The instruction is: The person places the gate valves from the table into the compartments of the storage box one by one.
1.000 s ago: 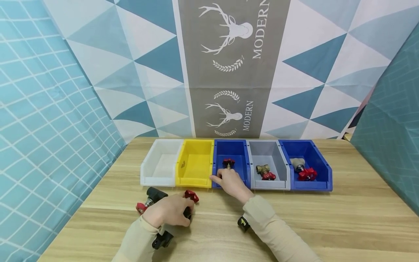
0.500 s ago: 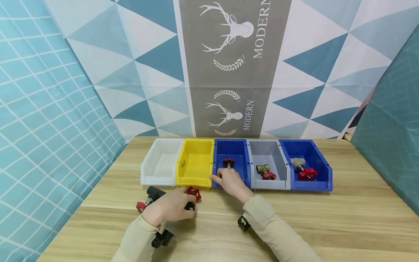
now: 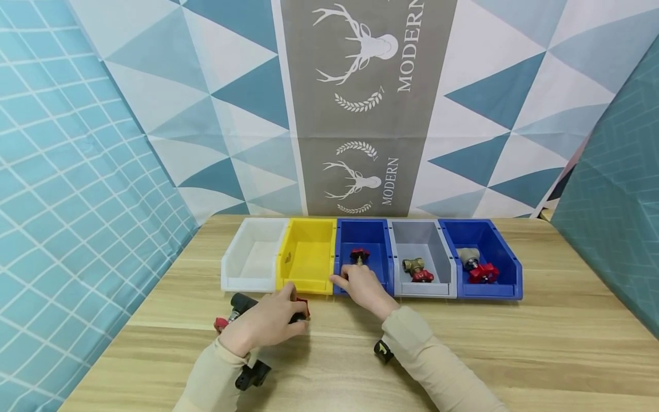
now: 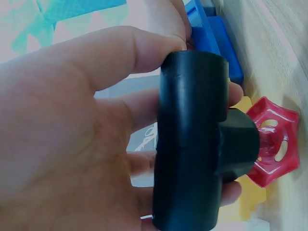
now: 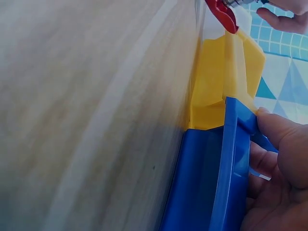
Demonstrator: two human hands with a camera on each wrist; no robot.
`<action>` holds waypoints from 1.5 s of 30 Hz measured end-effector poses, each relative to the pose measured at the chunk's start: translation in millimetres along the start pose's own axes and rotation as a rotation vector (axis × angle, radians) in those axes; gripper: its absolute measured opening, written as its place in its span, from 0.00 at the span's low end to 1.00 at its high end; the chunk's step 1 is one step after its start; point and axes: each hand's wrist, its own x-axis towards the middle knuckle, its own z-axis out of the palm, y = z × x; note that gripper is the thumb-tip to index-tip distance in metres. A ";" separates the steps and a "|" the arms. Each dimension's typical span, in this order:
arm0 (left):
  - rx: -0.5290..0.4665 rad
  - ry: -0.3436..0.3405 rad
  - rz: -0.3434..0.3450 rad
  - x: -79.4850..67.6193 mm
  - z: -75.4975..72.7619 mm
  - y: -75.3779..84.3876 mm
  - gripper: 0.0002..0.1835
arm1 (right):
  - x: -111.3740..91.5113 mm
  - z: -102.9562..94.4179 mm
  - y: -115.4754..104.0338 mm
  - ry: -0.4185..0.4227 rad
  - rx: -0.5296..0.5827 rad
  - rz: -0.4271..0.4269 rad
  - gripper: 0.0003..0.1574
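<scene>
my left hand, lower left of frame, curls its fingers round the black valve; right hand pinches the blue bin rim. the loose red handwheel could snag the yellow bin.

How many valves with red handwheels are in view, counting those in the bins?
5: one in the left hand as black valve, one on the table behind it, one each in middle blue bin, grey bin, right blue bin.

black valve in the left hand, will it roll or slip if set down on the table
The black valve looks rigid and smooth, so it may be slightly slippery. Its round barrel could roll, but the side stem and red handwheel would probably stop it. The left hand wraps it easily, suggesting moderate weight.
</scene>
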 end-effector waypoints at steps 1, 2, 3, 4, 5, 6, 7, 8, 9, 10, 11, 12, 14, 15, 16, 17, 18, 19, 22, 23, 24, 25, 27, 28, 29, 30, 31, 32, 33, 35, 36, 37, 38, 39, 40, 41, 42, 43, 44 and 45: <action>-0.001 0.010 0.009 -0.2 -0.8 0.0 0.08 | -0.2 0.2 0.0 0.001 0.000 0.000 0.22; -0.004 0.020 0.016 -0.3 -1.3 -0.1 0.08 | -0.1 0.7 0.3 0.002 0.000 0.000 0.22; -0.006 0.028 0.023 -0.3 -1.7 -0.2 0.07 | -0.1 0.8 0.4 0.002 0.002 0.001 0.22; -0.011 0.033 0.023 -0.2 -2.0 -0.3 0.07 | -0.3 0.9 0.5 0.002 0.002 -0.003 0.22; -0.012 0.034 0.023 0.1 -2.6 -0.3 0.08 | -0.2 0.9 0.7 0.001 0.003 -0.003 0.22; -0.016 0.032 0.021 0.4 -3.1 -0.4 0.08 | -0.2 1.1 0.9 0.000 0.005 -0.005 0.22; -0.021 0.031 0.021 0.8 -3.9 -0.4 0.09 | -0.1 1.1 1.0 -0.001 0.007 -0.004 0.22; -0.023 0.031 0.015 1.3 -4.3 -0.6 0.09 | 0.1 0.9 1.3 -0.001 0.006 -0.002 0.22; -0.022 0.035 0.008 2.0 -5.0 -0.5 0.10 | 0.1 0.6 1.2 0.003 0.006 -0.004 0.22; -0.022 0.043 0.003 2.7 -6.0 -0.4 0.10 | 0.2 0.5 1.5 0.008 0.003 -0.009 0.22; -0.016 0.058 0.002 3.5 -7.1 -0.3 0.10 | 0.5 0.3 1.5 0.011 0.001 -0.007 0.23; -0.015 0.077 0.001 4.0 -8.2 0.0 0.10 | 0.6 0.1 1.5 0.014 0.000 -0.010 0.23; 0.000 0.116 -0.003 5.7 -10.1 0.3 0.11 | 0.9 -0.2 1.7 0.014 0.000 -0.008 0.23; 0.002 0.132 -0.007 6.6 -11.1 0.6 0.11 | 0.9 -0.1 1.8 0.013 0.001 -0.010 0.23; 0.000 0.145 -0.011 7.8 -12.4 0.8 0.11 | 1.0 -0.4 1.9 0.008 0.001 -0.007 0.23; -0.003 0.159 -0.012 9.3 -13.6 0.5 0.12 | 1.2 -0.5 2.1 0.003 0.002 -0.004 0.23; -0.013 0.171 -0.013 11.0 -14.8 0.2 0.12 | 1.3 -0.6 2.1 -0.002 0.003 -0.002 0.23; -0.020 0.181 -0.016 13.1 -15.9 -0.6 0.12 | 1.5 -0.7 2.1 -0.004 0.006 -0.001 0.23; -0.064 0.221 -0.021 19.6 -20.3 -3.5 0.12 | 1.9 -1.2 1.7 -0.007 0.009 0.003 0.23; -0.078 0.234 -0.029 21.9 -21.7 -4.8 0.12 | 2.0 -1.4 1.5 -0.006 0.008 0.001 0.23; -0.093 0.242 -0.041 24.1 -23.0 -5.9 0.13 | 2.2 -1.7 1.3 -0.008 0.010 0.003 0.23; -0.104 0.246 -0.054 26.3 -24.3 -6.9 0.13 | 2.4 -1.8 1.2 -0.009 0.012 0.004 0.22; -0.120 0.252 -0.074 30.7 -26.0 -8.7 0.14 | 2.3 -2.2 0.9 -0.010 0.010 0.002 0.22; -0.131 0.252 -0.087 33.0 -26.4 -9.8 0.15 | 2.2 -2.3 0.8 -0.011 0.008 0.000 0.22; -0.145 0.253 -0.098 35.2 -26.7 -10.7 0.16 | 2.3 -2.1 1.0 -0.009 0.005 -0.003 0.22; -0.156 0.254 -0.106 37.6 -26.6 -11.9 0.16 | 2.3 -2.1 0.9 -0.008 0.004 -0.004 0.22; -0.167 0.259 -0.113 39.8 -26.1 -13.4 0.17 | 2.1 -2.0 0.7 -0.006 0.001 -0.005 0.22; -0.180 0.268 -0.116 41.8 -25.4 -15.1 0.18 | 1.8 -1.9 0.4 -0.004 -0.001 -0.007 0.22; -0.193 0.278 -0.121 43.7 -24.8 -16.5 0.18 | 1.7 -1.7 0.3 -0.001 -0.002 -0.010 0.22; -0.218 0.295 -0.132 47.6 -23.2 -18.9 0.19 | 1.6 -1.5 0.5 -0.002 -0.003 -0.009 0.22; -0.226 0.303 -0.134 49.5 -22.0 -20.2 0.19 | 1.5 -1.6 0.4 -0.004 -0.002 -0.007 0.22; -0.233 0.309 -0.136 51.4 -20.9 -21.1 0.19 | 1.5 -1.4 0.6 -0.006 -0.001 -0.007 0.22; -0.237 0.315 -0.137 53.1 -19.9 -21.9 0.19 | 1.6 -1.3 0.8 -0.006 0.000 -0.007 0.22; -0.243 0.318 -0.140 54.9 -18.6 -22.5 0.18 | 1.6 -1.0 1.1 -0.005 0.000 -0.011 0.22; -0.253 0.320 -0.144 56.9 -17.3 -23.2 0.18 | 1.8 -0.8 1.4 -0.003 -0.003 -0.014 0.22; -0.261 0.322 -0.149 58.7 -16.0 -24.1 0.17 | 2.0 -0.6 1.6 0.000 -0.005 -0.017 0.22; -0.268 0.322 -0.156 60.4 -14.7 -24.8 0.17 | 2.3 -0.5 1.8 0.006 -0.009 -0.022 0.22; -0.269 0.322 -0.163 62.2 -13.2 -25.8 0.17 | 2.5 -0.2 2.2 0.010 -0.013 -0.027 0.22; -0.270 0.323 -0.171 63.7 -11.7 -26.5 0.17 | 2.7 0.0 2.5 0.014 -0.014 -0.030 0.22; -0.273 0.325 -0.178 65.4 -10.3 -27.0 0.17 | 2.7 0.2 2.7 0.017 -0.015 -0.034 0.22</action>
